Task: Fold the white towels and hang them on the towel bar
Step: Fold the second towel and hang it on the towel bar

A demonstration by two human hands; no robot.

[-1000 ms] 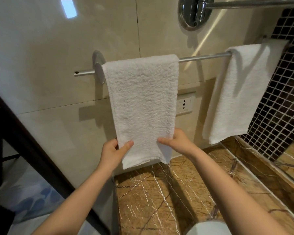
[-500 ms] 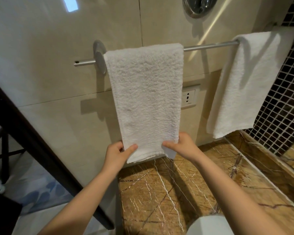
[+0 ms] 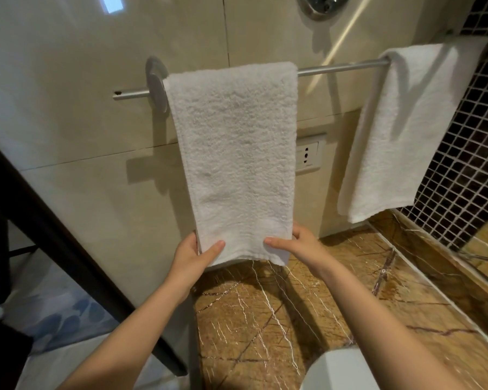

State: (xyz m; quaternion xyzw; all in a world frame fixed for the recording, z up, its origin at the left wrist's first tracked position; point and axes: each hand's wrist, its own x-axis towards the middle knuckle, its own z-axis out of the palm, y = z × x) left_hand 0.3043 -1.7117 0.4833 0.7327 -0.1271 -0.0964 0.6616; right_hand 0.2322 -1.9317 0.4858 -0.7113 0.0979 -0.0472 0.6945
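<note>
Warm, fairly bright light from above. Glossy beige wall tiles (image 3: 68, 66) catch a bluish square of glare upper left, w/ a slanted streak upper right. Soft shadows fall left of the folded white towel (image 3: 237, 153). Edges bow; lower-right forearm blurred.

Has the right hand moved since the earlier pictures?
Yes. The right hand went down: it is now farther below the socket and closer to the bottom edge of the towel.

Tiled bathroom: towel bar (image 3: 338, 69), marble counter (image 3: 350, 299).
</note>
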